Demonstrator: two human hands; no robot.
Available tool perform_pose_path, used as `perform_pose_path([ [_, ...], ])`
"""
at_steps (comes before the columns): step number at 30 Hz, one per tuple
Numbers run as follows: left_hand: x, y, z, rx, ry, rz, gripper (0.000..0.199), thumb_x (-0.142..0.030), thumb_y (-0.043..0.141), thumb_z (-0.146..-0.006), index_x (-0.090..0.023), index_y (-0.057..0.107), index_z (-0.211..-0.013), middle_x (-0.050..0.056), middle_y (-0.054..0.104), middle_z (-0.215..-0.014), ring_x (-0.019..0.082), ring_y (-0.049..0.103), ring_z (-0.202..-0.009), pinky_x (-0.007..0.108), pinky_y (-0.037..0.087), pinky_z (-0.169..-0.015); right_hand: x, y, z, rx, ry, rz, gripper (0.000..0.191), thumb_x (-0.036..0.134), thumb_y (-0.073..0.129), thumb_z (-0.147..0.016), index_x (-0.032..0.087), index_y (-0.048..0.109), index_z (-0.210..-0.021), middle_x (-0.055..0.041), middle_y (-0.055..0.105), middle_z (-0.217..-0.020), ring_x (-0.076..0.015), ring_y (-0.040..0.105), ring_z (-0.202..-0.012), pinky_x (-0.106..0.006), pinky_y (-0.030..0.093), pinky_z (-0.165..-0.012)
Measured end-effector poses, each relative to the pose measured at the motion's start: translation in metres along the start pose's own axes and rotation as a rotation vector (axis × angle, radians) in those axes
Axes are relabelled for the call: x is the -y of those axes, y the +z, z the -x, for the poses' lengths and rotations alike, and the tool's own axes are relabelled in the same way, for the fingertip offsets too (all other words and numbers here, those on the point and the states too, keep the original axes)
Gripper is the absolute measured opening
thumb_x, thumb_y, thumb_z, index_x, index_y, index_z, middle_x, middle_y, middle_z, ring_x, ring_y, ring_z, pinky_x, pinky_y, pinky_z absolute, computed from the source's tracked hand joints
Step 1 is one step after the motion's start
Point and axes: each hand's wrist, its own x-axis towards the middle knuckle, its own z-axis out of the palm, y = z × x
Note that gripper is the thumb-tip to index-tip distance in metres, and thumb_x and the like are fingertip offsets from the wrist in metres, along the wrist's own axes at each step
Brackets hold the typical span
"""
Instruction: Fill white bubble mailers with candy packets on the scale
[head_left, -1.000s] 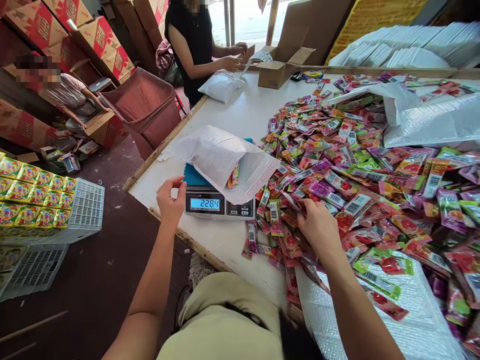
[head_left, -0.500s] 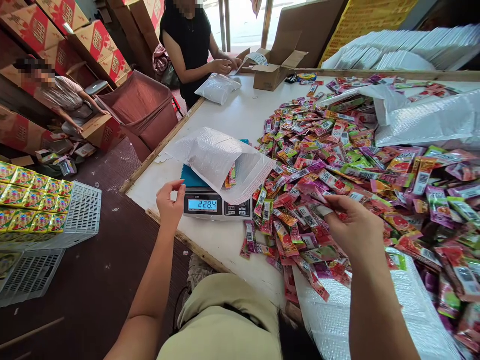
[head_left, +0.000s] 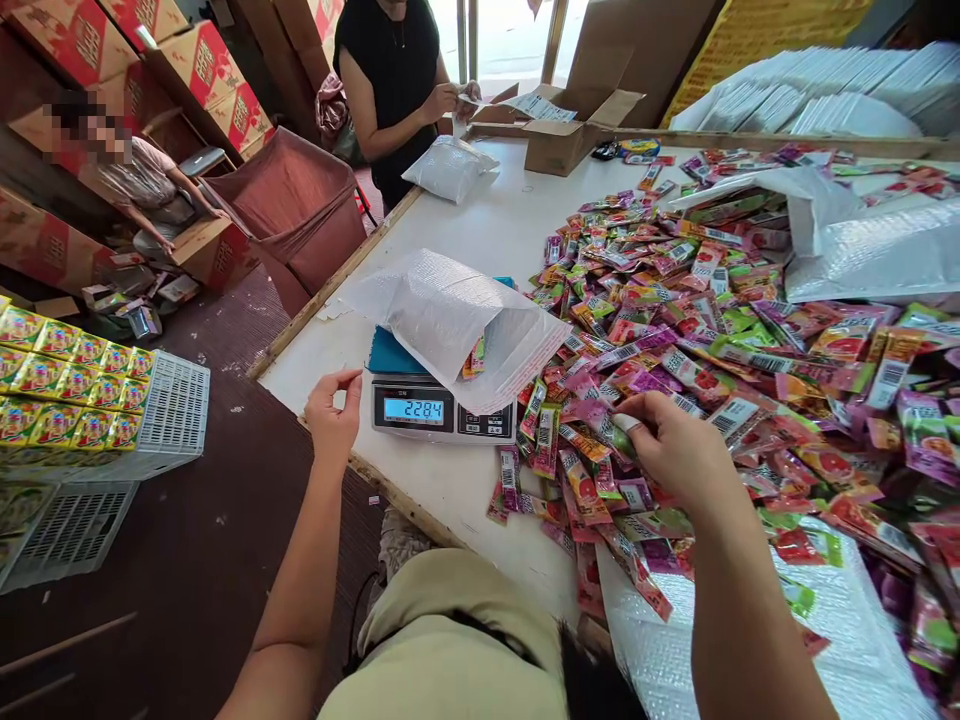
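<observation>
A digital scale (head_left: 412,408) reading 228.4 sits near the table's left edge. On its blue top lies a white bubble mailer (head_left: 450,320), its mouth facing right with some packets showing inside. My left hand (head_left: 334,415) hovers just left of the scale, thumb and index finger apart, holding nothing. Over the near part of a big heap of small colourful packets (head_left: 675,300), my right hand (head_left: 675,445) pinches a pink packet (head_left: 596,415) between thumb and fingers.
More bubble mailers lie on the heap (head_left: 885,250), at the near right (head_left: 750,620) and stacked at the back right (head_left: 825,90). An open carton (head_left: 559,145) and a filled mailer (head_left: 450,168) stand near a standing person (head_left: 390,90). Another person sits back left (head_left: 150,190).
My right hand has shifted slightly left over the heap, with a pink packet in its fingers. My left thumb and index finger have spread apart. The view has shifted a little.
</observation>
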Motion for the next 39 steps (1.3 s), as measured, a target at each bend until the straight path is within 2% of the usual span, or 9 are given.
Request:
perform_pose_path([
  [8, -0.003, 0.005, 0.003, 0.016, 0.002, 0.039, 0.023, -0.039, 0.063, -0.092, -0.020, 0.073, -0.100, 0.005, 0.072, -0.093, 0.017, 0.067, -0.086, 0.032, 0.054, -0.085, -0.003, -0.012, 0.013, -0.132, -0.008, 0.065, 0.016, 0.038, 0.050, -0.081, 0.026, 0.060, -0.082, -0.0052, 0.063, -0.070, -0.0228, 0.055, -0.059, -0.035, 0.036, -0.057],
  [12, -0.028, 0.017, 0.015, 0.034, -0.029, 0.132, 0.034, -0.039, 0.065, -0.091, -0.019, 0.065, -0.119, 0.007, 0.069, -0.100, 0.015, 0.066, -0.080, 0.024, 0.050, -0.062, 0.012, -0.014, 0.016, -0.084, 0.047, 0.029, 0.019, 0.041, 0.050, -0.083, 0.026, 0.060, -0.088, -0.0001, 0.055, -0.056, -0.0195, 0.048, -0.048, -0.033, 0.032, -0.054],
  [15, -0.052, 0.030, 0.025, 0.078, 0.006, 0.202, 0.049, -0.040, 0.070, -0.090, -0.022, 0.056, -0.133, 0.011, 0.064, -0.115, 0.014, 0.064, -0.079, 0.024, 0.050, -0.059, 0.014, -0.012, 0.015, -0.079, 0.017, 0.080, 0.017, 0.036, 0.050, -0.084, 0.025, 0.061, -0.088, -0.0022, 0.058, -0.060, -0.0202, 0.051, -0.053, -0.033, 0.036, -0.056],
  [18, -0.070, 0.040, 0.027, 0.107, 0.059, 0.211, 0.055, -0.041, 0.070, -0.090, -0.024, 0.051, -0.139, 0.012, 0.059, -0.122, 0.013, 0.062, -0.080, 0.027, 0.054, -0.066, 0.023, -0.008, 0.013, -0.249, -0.041, 0.194, 0.015, 0.029, 0.051, -0.083, 0.022, 0.063, -0.089, -0.0123, 0.067, -0.086, -0.0280, 0.062, -0.078, -0.039, 0.044, -0.068],
  [21, -0.075, 0.043, 0.024, 0.112, 0.066, 0.197, 0.056, -0.041, 0.070, -0.090, -0.025, 0.050, -0.140, 0.011, 0.057, -0.120, 0.012, 0.060, -0.075, 0.027, 0.054, -0.066, 0.056, 0.008, 0.009, -0.245, -0.161, 0.085, 0.016, 0.026, 0.053, -0.084, 0.021, 0.063, -0.095, -0.0170, 0.068, -0.108, -0.0338, 0.063, -0.103, -0.047, 0.049, -0.086],
  [25, -0.068, 0.041, 0.021, 0.102, -0.007, 0.218, 0.055, -0.041, 0.069, -0.091, -0.025, 0.050, -0.140, 0.010, 0.058, -0.118, 0.010, 0.059, -0.074, 0.024, 0.051, -0.061, 0.118, 0.051, -0.017, 0.037, -0.235, -0.152, 0.010, 0.028, 0.055, -0.089, 0.024, 0.057, -0.099, -0.0097, 0.072, -0.107, -0.0255, 0.067, -0.091, -0.042, 0.053, -0.084],
  [30, -0.051, 0.031, 0.022, 0.081, -0.075, 0.221, 0.055, -0.039, 0.071, -0.089, -0.024, 0.052, -0.137, 0.010, 0.060, -0.117, 0.009, 0.059, -0.072, 0.021, 0.046, -0.056, 0.155, 0.089, -0.065, 0.049, -0.153, -0.192, 0.031, 0.033, 0.055, -0.091, 0.020, 0.052, -0.119, -0.0163, 0.070, -0.117, -0.0281, 0.068, -0.099, -0.041, 0.053, -0.082],
  [34, -0.038, 0.024, 0.022, 0.071, -0.134, 0.211, 0.054, -0.040, 0.070, -0.089, -0.023, 0.052, -0.137, 0.010, 0.062, -0.120, 0.009, 0.060, -0.073, 0.020, 0.042, -0.052, 0.150, 0.086, -0.074, 0.053, -0.102, -0.215, 0.033, 0.025, 0.057, -0.084, 0.017, 0.054, -0.116, -0.0140, 0.073, -0.100, -0.0278, 0.067, -0.089, -0.039, 0.051, -0.078],
  [39, -0.026, 0.016, 0.018, 0.027, -0.135, 0.213, 0.052, -0.039, 0.069, -0.089, -0.023, 0.052, -0.136, 0.009, 0.064, -0.116, 0.010, 0.061, -0.073, 0.022, 0.049, -0.063, 0.102, 0.041, -0.026, 0.048, -0.082, -0.313, 0.031, 0.037, 0.061, -0.076, 0.021, 0.057, -0.102, -0.0078, 0.071, -0.091, -0.0220, 0.065, -0.075, -0.036, 0.051, -0.073],
])
